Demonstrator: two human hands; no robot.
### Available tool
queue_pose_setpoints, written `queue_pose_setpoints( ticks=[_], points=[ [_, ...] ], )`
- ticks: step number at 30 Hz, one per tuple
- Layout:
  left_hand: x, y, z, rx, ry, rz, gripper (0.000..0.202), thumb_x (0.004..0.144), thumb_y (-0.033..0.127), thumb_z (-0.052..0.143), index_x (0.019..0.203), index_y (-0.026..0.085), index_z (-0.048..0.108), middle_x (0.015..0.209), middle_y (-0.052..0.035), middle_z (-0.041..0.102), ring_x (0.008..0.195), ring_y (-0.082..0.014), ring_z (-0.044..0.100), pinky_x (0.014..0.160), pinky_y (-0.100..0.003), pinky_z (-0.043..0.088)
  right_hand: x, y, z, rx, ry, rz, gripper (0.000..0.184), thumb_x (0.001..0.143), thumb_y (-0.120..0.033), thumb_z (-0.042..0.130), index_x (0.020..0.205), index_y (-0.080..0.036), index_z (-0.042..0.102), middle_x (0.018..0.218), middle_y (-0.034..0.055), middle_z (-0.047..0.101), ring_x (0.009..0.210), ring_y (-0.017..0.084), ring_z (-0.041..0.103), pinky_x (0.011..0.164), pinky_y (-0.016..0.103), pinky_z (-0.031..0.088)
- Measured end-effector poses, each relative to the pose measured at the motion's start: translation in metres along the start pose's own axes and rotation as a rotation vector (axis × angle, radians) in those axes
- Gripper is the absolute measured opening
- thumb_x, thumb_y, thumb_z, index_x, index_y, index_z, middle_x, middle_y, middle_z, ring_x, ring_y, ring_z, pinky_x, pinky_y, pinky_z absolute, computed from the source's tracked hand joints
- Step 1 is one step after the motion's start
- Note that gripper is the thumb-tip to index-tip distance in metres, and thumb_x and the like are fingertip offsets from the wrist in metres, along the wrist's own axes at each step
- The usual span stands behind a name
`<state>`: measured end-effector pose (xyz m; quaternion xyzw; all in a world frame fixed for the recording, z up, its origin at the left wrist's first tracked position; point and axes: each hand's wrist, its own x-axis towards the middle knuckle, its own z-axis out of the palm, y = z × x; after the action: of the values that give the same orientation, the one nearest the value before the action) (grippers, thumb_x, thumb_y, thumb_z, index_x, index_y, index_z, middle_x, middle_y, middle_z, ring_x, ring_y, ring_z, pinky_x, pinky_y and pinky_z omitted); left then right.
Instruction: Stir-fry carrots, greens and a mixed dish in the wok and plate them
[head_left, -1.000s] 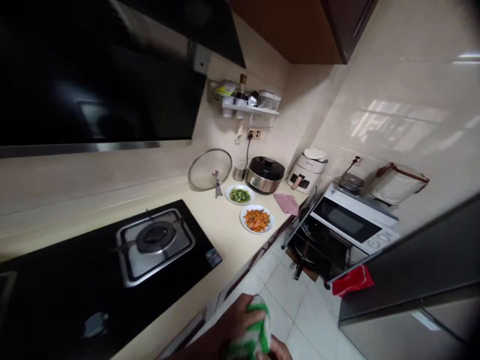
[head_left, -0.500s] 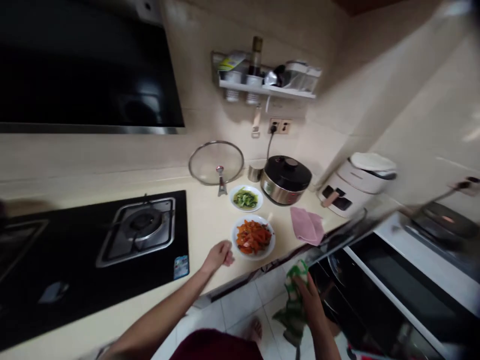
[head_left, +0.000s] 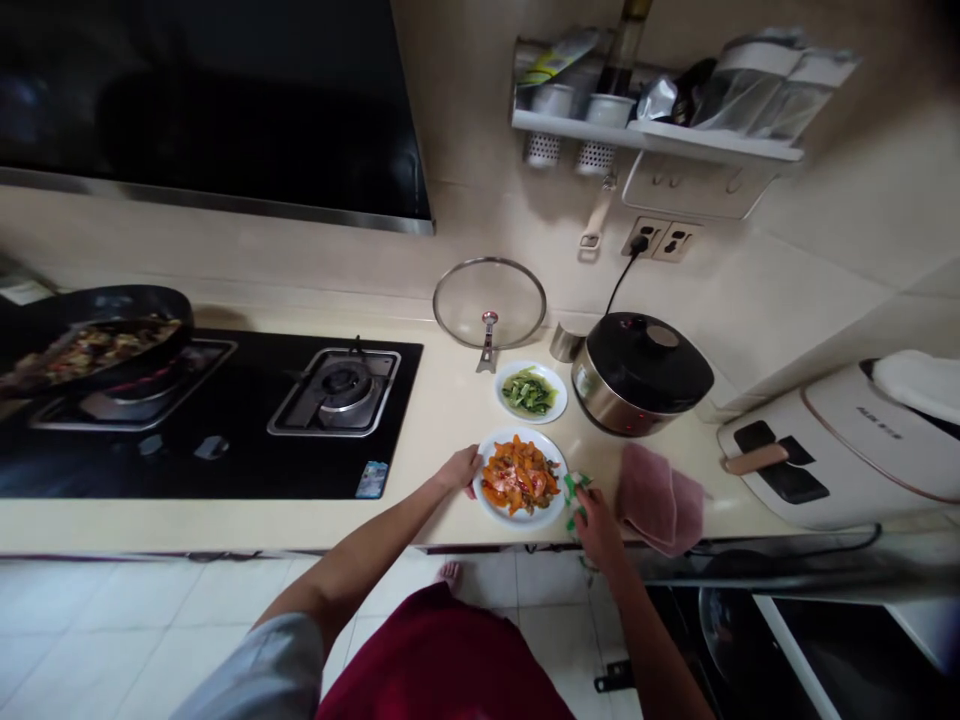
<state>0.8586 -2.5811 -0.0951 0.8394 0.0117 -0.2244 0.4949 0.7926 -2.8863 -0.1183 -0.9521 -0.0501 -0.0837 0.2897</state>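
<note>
A white plate (head_left: pixel 517 520) of cooked orange vegetable pieces (head_left: pixel 521 477) rests on the counter in front of me. My left hand (head_left: pixel 460 470) is closed on its left rim, with the thumb near the top edge. At the right rim, my right hand (head_left: pixel 598 522) is closed on a green and white cloth (head_left: pixel 576 490), which lies against or very close to the plate. Part of the cloth hides under the fingers. Just behind stands a smaller white plate (head_left: pixel 559 403) with green vegetables (head_left: pixel 529 390).
A black-lidded electric cooker (head_left: pixel 641 375), a pink cloth (head_left: pixel 660 500) and a white air fryer (head_left: pixel 847 450) stand to the right. A glass lid (head_left: pixel 491 290) leans upright at the wall. Leftward is the stove (head_left: pixel 247 380), with a wok of food (head_left: pixel 165 300). A shelf (head_left: pixel 660 132) hangs above.
My left hand has come from beside the plate onto its left rim. My right hand has brought the green and white cloth up from below the counter to the plate's right side. The view has turned left.
</note>
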Motion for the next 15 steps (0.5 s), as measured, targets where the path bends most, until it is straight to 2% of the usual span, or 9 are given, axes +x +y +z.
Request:
queue_pose_setpoints(
  ticks=[4,6,9,13,15],
  points=[
    [0.001,-0.001,0.0,-0.005,-0.018,0.025,0.035,0.091,0.04,0.039,0.11,0.012,0.049,0.053,0.0004,0.06,0.039,-0.0156,0.059,0.042,-0.021,0.045,-0.009,-0.015,0.003,-0.073,-0.016,-0.017,0.05,0.073,-0.009,0.044,0.118,-0.021,0.062,0.109,0.0134,0.056,0.089,0.023,0.057,0.078,0.035,0.046],
    [0.001,-0.002,0.0,-0.019,-0.031,0.039,0.035,0.091,0.038,0.037,0.113,0.012,0.048,0.057,-0.001,0.061,0.041,-0.0165,0.06,0.041,-0.022,0.046,-0.009,-0.018,0.0,-0.074,-0.041,-0.064,0.047,0.073,-0.01,0.044,0.114,-0.022,0.064,0.108,0.0123,0.057,0.089,0.023,0.058,0.078,0.034,0.046],
    [0.002,-0.003,-0.002,-0.041,-0.048,0.045,0.037,0.091,0.037,0.036,0.117,0.013,0.046,0.06,-0.0022,0.062,0.042,-0.0176,0.061,0.04,-0.023,0.046,0.002,-0.009,-0.014,-0.052,-0.05,-0.114,0.041,0.077,-0.014,0.042,0.111,-0.02,0.064,0.099,0.0093,0.061,0.091,0.021,0.059,0.083,0.032,0.047],
    [0.002,-0.002,-0.003,-0.052,-0.062,0.044,0.04,0.09,0.038,0.039,0.119,0.012,0.045,0.056,-0.0018,0.061,0.042,-0.0185,0.061,0.041,-0.024,0.047,0.024,0.011,-0.037,-0.078,-0.002,-0.083,0.042,0.079,-0.018,0.038,0.113,-0.013,0.061,0.099,0.0125,0.06,0.094,0.023,0.057,0.086,0.036,0.046],
    [0.002,-0.002,-0.003,-0.05,-0.058,0.043,0.04,0.09,0.037,0.039,0.12,0.011,0.044,0.054,-0.0014,0.06,0.042,-0.0186,0.06,0.041,-0.024,0.047,0.028,0.012,-0.04,-0.098,-0.027,-0.093,0.041,0.077,-0.016,0.039,0.111,-0.014,0.063,0.097,0.0117,0.059,0.092,0.022,0.058,0.084,0.035,0.046]
  ],
)
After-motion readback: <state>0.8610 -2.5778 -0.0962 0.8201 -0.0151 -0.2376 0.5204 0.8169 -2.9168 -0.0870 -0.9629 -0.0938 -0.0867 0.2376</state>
